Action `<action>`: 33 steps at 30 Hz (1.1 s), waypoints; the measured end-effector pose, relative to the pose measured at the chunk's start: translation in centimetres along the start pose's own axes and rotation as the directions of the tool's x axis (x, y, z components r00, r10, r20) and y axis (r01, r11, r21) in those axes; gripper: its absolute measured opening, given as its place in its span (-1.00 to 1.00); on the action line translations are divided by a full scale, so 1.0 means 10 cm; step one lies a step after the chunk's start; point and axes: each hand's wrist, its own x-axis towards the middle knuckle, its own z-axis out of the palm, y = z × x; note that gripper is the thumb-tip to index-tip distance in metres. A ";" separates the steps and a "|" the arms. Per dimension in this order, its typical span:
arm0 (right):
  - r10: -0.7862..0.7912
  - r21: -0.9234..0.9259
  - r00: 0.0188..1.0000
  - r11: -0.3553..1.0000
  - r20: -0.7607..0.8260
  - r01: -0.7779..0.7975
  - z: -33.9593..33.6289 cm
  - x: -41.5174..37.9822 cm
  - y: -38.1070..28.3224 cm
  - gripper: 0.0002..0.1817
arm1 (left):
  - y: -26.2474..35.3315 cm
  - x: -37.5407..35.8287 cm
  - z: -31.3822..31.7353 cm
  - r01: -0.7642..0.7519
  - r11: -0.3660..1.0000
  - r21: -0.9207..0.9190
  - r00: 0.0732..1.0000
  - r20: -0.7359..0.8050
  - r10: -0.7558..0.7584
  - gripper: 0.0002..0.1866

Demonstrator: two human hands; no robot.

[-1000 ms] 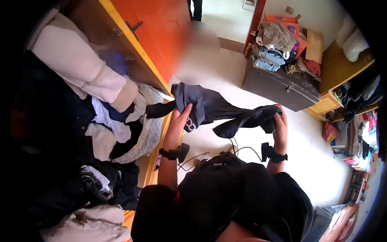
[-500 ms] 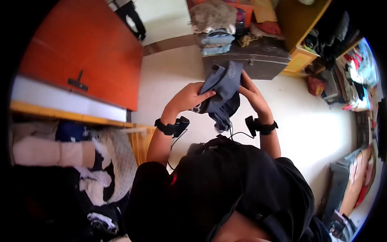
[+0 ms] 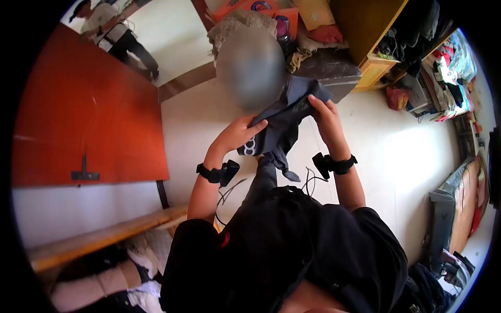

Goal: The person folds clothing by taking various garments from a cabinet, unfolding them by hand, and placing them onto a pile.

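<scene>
A dark grey garment (image 3: 289, 112) with white ring-like print at its left end hangs between my two hands, in front of my body. My left hand (image 3: 237, 133) grips its left side, thumb on top. On the right, my right hand (image 3: 324, 116) pinches the upper right edge, where a small faint print shows. The cloth is stretched between them, and a loose, bunched part dangles below toward the floor. Black straps with small devices are on both wrists.
A dark chest (image 3: 329, 70) stands ahead, bearing a furry cloth (image 3: 235, 28); a blurred oval hides part of it. An orange-red door (image 3: 94, 120) is at left, with another person (image 3: 117, 34) beyond it. Cables (image 3: 310, 180) hang near my waist. Clothes lie lower left.
My hands have moved apart, spreading the bunched garment wider. The view has shifted, so the person beyond the door shows more fully and the door sits lower.
</scene>
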 end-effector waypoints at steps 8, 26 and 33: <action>0.022 -0.164 1.000 0.986 -0.018 -0.025 -0.01 1.28 -0.24 -0.83 | -0.60 1.23 -0.91 -0.048 0.986 -0.161 0.999 -0.022 0.046 -0.56; -0.289 -0.007 0.948 0.957 -0.130 0.291 0.08 3.55 -0.69 -0.77 | -0.60 3.41 -0.49 -0.316 0.948 -0.022 0.926 -0.226 0.303 0.04; -0.273 -0.110 0.954 0.952 0.126 0.287 0.08 4.24 -0.92 -0.78 | -0.50 4.66 -0.66 -0.379 0.920 -0.095 0.747 -0.619 0.244 -0.32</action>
